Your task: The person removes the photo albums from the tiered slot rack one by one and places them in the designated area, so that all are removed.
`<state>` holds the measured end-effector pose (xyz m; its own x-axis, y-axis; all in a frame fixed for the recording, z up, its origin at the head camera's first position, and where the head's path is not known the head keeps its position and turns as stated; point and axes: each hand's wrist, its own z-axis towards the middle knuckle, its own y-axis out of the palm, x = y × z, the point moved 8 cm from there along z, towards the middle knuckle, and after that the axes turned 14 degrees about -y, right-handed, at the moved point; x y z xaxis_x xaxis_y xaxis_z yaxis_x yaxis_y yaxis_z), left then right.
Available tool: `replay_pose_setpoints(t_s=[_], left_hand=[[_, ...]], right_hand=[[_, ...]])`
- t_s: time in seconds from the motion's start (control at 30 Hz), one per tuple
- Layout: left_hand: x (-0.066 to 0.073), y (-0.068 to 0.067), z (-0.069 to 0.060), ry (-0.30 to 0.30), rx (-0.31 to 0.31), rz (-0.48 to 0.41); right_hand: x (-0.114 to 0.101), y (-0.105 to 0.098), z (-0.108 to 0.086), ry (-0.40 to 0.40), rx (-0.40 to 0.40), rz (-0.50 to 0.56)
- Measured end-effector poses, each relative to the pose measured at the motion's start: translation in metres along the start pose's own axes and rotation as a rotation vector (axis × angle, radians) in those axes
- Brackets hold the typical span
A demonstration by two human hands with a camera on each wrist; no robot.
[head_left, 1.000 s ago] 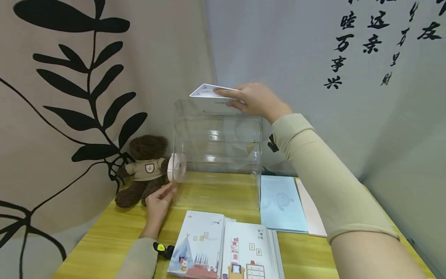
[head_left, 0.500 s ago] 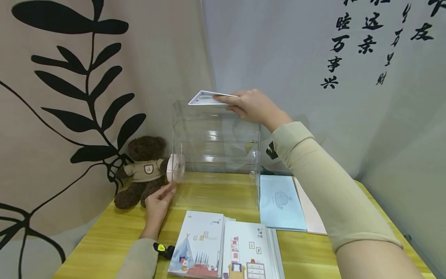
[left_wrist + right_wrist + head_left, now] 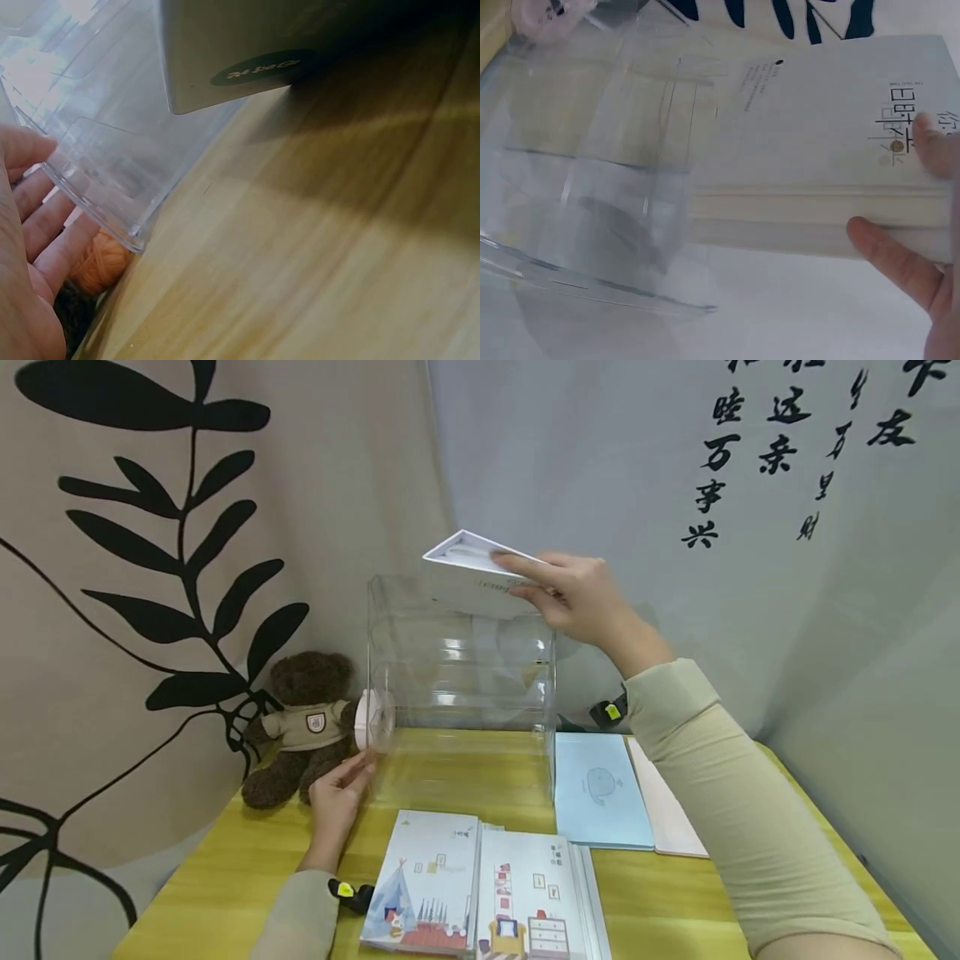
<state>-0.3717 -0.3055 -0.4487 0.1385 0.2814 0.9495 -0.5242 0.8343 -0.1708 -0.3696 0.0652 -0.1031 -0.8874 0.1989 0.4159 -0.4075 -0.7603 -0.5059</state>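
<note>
My right hand (image 3: 581,597) holds a white book (image 3: 480,560) at the top of a clear plastic rack (image 3: 461,693). In the right wrist view the book (image 3: 817,120) shows dark printed characters and its page edges, with the thumb and a finger on it. Its far end lies against or just inside the clear rack (image 3: 600,172); I cannot tell which. My left hand (image 3: 337,797) grips the rack's lower left edge. The left wrist view shows the thumb and fingers on either side of the clear wall (image 3: 97,195).
Two stacks of illustrated books (image 3: 423,885) lie in front of the rack. To the right are a light blue notebook (image 3: 603,793) and a pale pink one (image 3: 663,806). A brown teddy bear (image 3: 311,727) sits at the left, beside a white roll-shaped object (image 3: 372,720). Curtains hang behind.
My right hand dipped slightly with the white book, then moved right and a little up, tilting it. My left hand has stayed on the rack. The view has shifted slightly.
</note>
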Motion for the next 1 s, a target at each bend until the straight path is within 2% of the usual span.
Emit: replay_pose_setpoints(t_s=[0.2, 0.37, 0.57, 0.67, 0.8, 1.0], left_hand=[[0.000, 0.002, 0.002, -0.005, -0.005, 0.015], [-0.003, -0.003, 0.004, -0.011, 0.029, 0.023], [-0.002, -0.005, 0.004, 0.007, 0.016, 0.021], [-0.002, -0.006, 0.005, 0.012, 0.014, 0.010], [-0.001, -0.003, 0.005, 0.019, -0.020, -0.016], [0.003, -0.002, 0.002, 0.021, -0.026, -0.024]], right_hand=[[-0.018, -0.017, -0.034, 0.063, 0.048, 0.006], [-0.031, -0.026, -0.056, 0.124, 0.098, 0.041], [-0.054, -0.035, -0.075, 0.162, 0.149, 0.104], [-0.064, -0.038, -0.085, 0.185, 0.175, 0.105], [-0.075, -0.042, -0.101, 0.227, 0.208, 0.097], [-0.094, -0.048, -0.131, 0.251, 0.202, 0.089]])
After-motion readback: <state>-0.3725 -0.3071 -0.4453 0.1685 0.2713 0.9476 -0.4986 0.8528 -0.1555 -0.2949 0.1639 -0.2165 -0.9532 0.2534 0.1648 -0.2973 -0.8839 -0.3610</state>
